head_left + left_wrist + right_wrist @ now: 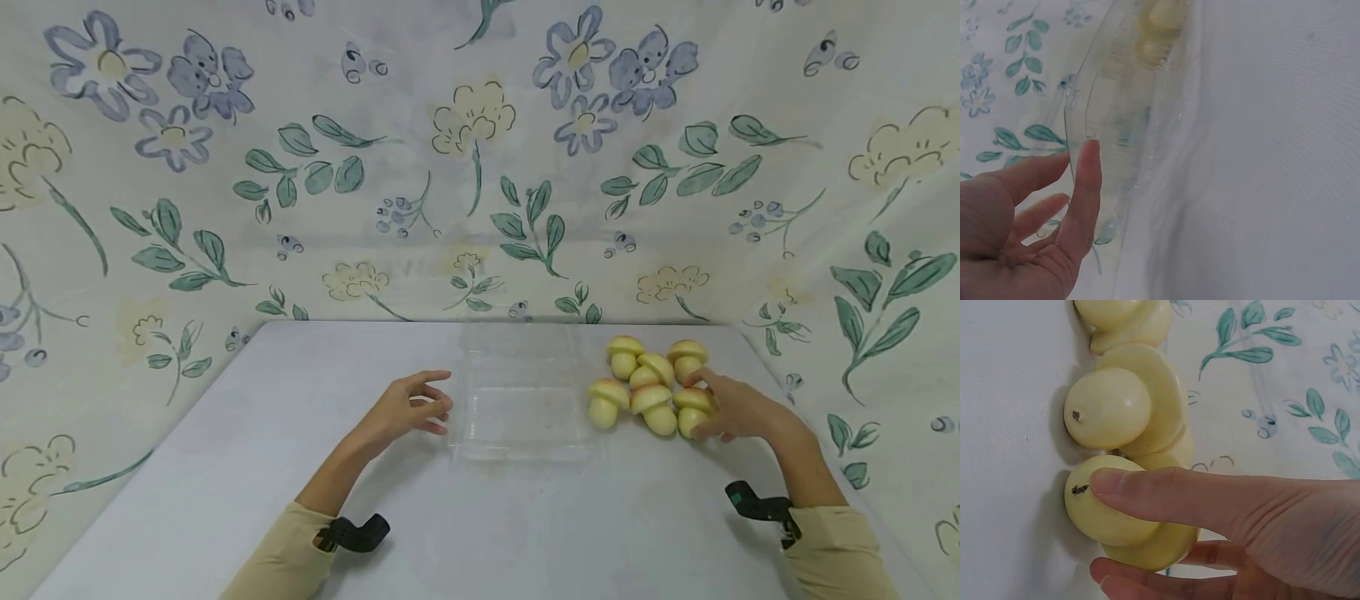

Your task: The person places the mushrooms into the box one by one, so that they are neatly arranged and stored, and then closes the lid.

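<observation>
Tan sleeves (281, 554) frame our reach.
Our right hand (738, 407) pinches a mushroom (1100, 522) from both sides, likely for steadiness; our left hand (408, 407), loosely spread, hovers beside the clear container (527, 452).

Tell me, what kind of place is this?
Probably a little filming corner: there's a plain white table, a flowery backdrop around it, and black wrist cameras.

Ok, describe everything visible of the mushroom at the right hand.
The mushroom looks smooth, plasticky and pale yellow, with a rounded stem, a dark mark on the stem's end, and a broader cap. It lies on the white table, stem nearside; the right hand pinches it, thumb on stem, fingers at the cap.
</observation>
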`<state>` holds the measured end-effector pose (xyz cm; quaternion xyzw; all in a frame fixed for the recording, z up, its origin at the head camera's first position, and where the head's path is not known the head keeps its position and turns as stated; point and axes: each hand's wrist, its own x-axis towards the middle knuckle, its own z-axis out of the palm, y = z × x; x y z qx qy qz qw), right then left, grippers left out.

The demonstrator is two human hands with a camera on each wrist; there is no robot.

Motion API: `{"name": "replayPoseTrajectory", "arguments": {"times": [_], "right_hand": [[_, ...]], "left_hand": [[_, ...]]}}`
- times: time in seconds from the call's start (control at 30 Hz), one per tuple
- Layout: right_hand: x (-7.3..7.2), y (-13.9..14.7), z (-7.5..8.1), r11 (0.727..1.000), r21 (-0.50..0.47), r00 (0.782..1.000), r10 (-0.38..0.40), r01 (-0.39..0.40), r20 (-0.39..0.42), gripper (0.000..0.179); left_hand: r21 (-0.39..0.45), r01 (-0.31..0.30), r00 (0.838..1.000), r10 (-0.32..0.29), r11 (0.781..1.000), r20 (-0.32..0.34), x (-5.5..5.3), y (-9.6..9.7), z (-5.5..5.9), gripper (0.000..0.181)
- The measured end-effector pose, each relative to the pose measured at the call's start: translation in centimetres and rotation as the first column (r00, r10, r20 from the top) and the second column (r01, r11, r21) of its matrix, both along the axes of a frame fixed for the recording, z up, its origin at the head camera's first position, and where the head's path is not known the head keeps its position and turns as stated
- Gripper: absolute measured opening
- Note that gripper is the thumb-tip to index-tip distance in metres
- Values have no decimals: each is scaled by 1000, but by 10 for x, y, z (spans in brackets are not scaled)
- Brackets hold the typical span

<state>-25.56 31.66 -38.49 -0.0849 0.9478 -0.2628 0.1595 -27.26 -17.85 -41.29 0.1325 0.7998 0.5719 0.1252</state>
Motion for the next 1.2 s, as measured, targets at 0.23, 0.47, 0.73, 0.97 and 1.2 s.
{"name": "replayPoseTrajectory", "arguments": {"times": [0.23, 0.47, 0.73, 0.97, 1.2], "right_hand": [[2, 0, 0, 1000, -15, 1000, -2, 2, 4, 78], [2, 2, -3, 1000, -3, 1000, 3, -3, 4, 80], [0, 3, -4, 1000, -8, 1000, 12, -12, -3, 81], [0, 3, -4, 999, 0, 999, 34, -34, -30, 78], [0, 3, -1, 995, 65, 989, 79, -71, -121, 79]], "left_hand": [[82, -2, 999, -2, 997, 52, -2, 0, -6, 64], [105, 2, 996, -10, 994, 83, -3, 0, -11, 61], [135, -19, 995, 6, 991, 101, -2, 3, -9, 62], [153, -24, 993, 6, 988, 119, -3, 3, -8, 63], [139, -36, 993, 21, 990, 113, -3, 2, -6, 61]]}}
